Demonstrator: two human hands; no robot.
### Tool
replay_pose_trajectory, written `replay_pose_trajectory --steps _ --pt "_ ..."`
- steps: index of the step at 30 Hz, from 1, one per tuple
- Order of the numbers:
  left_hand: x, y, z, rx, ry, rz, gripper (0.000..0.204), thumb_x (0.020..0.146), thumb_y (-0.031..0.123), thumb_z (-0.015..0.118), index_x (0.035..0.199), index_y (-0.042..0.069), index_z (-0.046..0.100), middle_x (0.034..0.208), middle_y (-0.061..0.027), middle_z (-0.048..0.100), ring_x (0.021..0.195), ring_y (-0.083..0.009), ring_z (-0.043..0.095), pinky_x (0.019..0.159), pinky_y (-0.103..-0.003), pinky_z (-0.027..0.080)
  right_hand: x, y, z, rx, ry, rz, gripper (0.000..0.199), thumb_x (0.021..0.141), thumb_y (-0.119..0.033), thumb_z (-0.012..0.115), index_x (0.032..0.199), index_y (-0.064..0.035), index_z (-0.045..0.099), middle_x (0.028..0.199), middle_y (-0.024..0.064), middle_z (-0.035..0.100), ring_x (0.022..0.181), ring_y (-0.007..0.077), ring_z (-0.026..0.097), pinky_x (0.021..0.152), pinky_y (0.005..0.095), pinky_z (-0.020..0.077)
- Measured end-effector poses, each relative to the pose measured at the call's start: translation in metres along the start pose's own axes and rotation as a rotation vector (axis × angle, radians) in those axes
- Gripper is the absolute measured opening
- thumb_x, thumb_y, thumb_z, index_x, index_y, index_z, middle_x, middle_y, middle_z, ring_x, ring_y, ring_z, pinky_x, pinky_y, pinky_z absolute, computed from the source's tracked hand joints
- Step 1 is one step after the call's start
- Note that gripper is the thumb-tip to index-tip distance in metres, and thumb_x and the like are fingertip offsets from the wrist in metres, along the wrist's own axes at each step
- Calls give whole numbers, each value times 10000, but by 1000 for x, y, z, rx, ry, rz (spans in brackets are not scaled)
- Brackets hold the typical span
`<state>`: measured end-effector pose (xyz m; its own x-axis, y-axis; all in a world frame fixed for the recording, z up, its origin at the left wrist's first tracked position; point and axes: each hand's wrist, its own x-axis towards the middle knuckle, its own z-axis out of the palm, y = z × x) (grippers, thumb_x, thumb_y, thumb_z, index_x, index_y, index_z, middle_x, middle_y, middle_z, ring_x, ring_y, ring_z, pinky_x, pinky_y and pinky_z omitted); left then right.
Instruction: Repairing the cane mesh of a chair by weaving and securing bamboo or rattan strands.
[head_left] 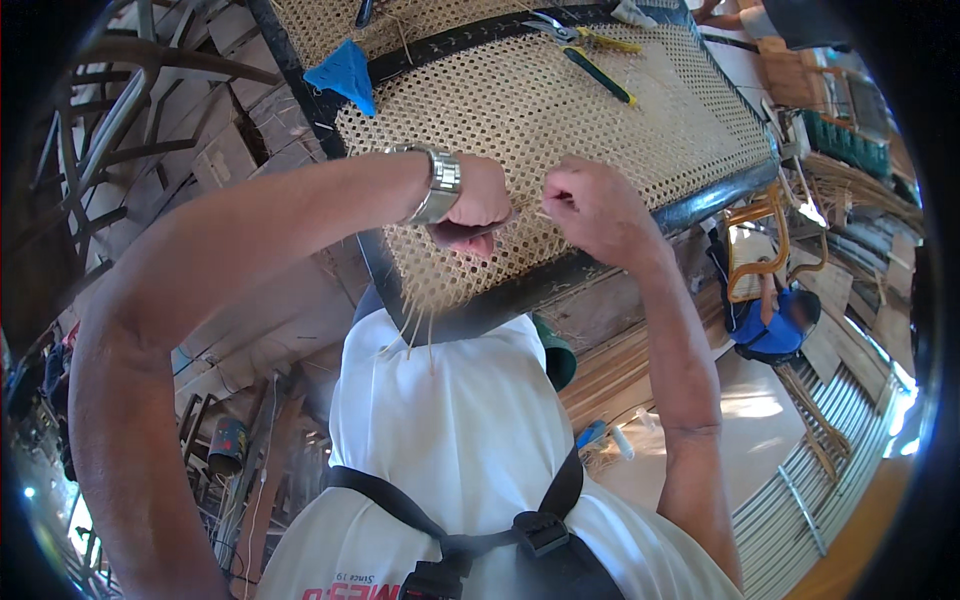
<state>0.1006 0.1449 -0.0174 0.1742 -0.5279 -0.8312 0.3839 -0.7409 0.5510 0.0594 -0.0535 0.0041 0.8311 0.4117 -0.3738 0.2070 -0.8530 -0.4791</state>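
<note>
While two pliers lie far up the one woven cane panel, both hands work its near edge. Left hand is fisted around a thin tool. Right hand pinches a cane strand.

Both hands fisted close together: left hand, right hand

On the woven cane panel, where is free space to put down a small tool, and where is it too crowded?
On the woven cane panel, free room lies in the middle, between the blue triangular piece and the green-handled tool, and on the right toward the dark frame edge. It is crowded at the near edge, where the left hand and right hand work the loose strands.
</note>
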Motion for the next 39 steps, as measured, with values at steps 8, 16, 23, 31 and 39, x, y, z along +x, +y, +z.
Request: replay_pose_trajectory --steps 8,16,23,31,39 --pt "10 -4 -5 129 -23 -10 370 991 330 568 793 31 662 673 -107 690 529 -156 645 450 -317 505 -1 -16 -7 1 35 -120 123 867 -95 635 928 4 676 892 156 622 851 356 617 773 430 497" --pt "-51 -25 -25 751 416 342 381 906 399 636 789 39 676 642 -132 654 632 -312 675 630 -419 534 23 -28 31 738 -13 43 268 987 -250 606 1121 -22 651 881 121 703 714 163 628 644 303 487" --pt "-48 -47 -19 194 360 261 328 961 274 555 851 -23 641 692 -126 676 606 -195 691 592 -350 557 19 -10 12 484 19 160 215 862 -221 731 899 -10 730 839 105 682 719 182 632 662 313 495" --pt "-16 -28 -13 56 29 107 274 945 249 563 892 3 672 729 -109 728 593 -168 698 555 -305 560 20 -6 8 248 69 164 168 727 -152 730 764 11 711 847 181 642 778 334 652 729 411 516" --pt "32 -21 -29 365 -147 265 136 844 128 667 759 25 696 705 -136 719 560 -187 686 507 -316 533 26 -10 2 114 21 95 177 732 -146 711 783 22 691 857 173 639 797 322 650 724 394 507"
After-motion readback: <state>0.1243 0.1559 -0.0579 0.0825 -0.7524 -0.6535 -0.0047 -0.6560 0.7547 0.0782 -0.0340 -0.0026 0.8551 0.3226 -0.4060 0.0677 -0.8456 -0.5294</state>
